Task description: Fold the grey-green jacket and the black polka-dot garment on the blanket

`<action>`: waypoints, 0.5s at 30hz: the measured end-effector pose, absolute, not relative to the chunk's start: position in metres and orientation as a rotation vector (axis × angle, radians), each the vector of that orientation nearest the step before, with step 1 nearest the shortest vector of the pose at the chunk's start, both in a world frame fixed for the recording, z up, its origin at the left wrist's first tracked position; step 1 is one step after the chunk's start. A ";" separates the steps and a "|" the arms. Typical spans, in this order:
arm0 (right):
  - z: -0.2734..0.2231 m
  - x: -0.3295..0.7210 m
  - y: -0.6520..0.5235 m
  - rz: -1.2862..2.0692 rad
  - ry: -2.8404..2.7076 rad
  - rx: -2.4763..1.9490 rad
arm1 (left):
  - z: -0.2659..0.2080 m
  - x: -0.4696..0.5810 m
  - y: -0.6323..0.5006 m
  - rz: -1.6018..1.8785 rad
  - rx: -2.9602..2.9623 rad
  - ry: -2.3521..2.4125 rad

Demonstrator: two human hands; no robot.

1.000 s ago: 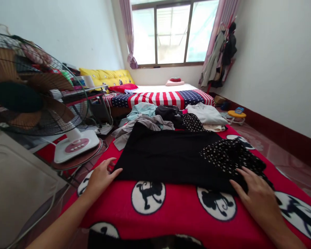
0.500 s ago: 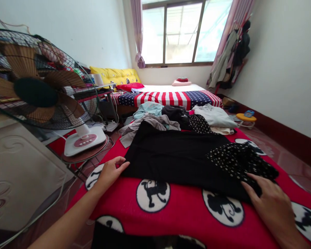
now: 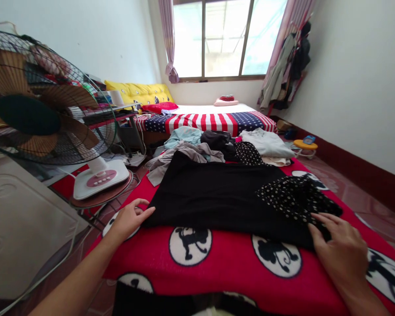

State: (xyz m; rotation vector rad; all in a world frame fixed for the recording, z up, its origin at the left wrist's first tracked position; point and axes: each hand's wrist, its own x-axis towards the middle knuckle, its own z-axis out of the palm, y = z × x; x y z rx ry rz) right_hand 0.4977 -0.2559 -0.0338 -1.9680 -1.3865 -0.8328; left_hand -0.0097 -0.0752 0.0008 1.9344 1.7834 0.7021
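A black top [image 3: 210, 193] with sheer, white-dotted sleeves lies spread sideways in front of me. My left hand [image 3: 131, 219] is at its left edge, thumb and forefinger apart and the thumb tip touching the cloth near the corner. On the opposite end, my right hand [image 3: 342, 245] rests its fingers, spread apart, over the near dotted sleeve [image 3: 296, 197] and the black edge. That sleeve is bunched over the body of the top; the other dotted sleeve [image 3: 248, 153] extends away behind it.
Under the top is a red blanket [image 3: 224, 272] with monkey circles. Behind lie a grey garment [image 3: 184, 156], a light-blue one [image 3: 184, 136], a dark one [image 3: 219, 142] and a white one [image 3: 266, 145]. A fan [image 3: 98, 175] stands left on a stool; a yellow stool [image 3: 305, 145] stands right.
The whole view has shifted slightly, so the room appears further left. Both hands stay at the two ends of the black top, which keeps nearly the same lay.
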 end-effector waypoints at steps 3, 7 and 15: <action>-0.027 0.476 -0.255 -0.754 -1.540 -1.816 | 0.004 0.003 -0.075 0.799 2.218 1.834; -0.026 0.440 -0.245 -0.397 -1.893 -1.524 | 0.007 0.028 -0.061 0.883 2.509 1.627; -0.019 0.398 -0.227 -0.065 -2.121 -1.548 | 0.010 0.045 -0.016 0.516 2.521 1.697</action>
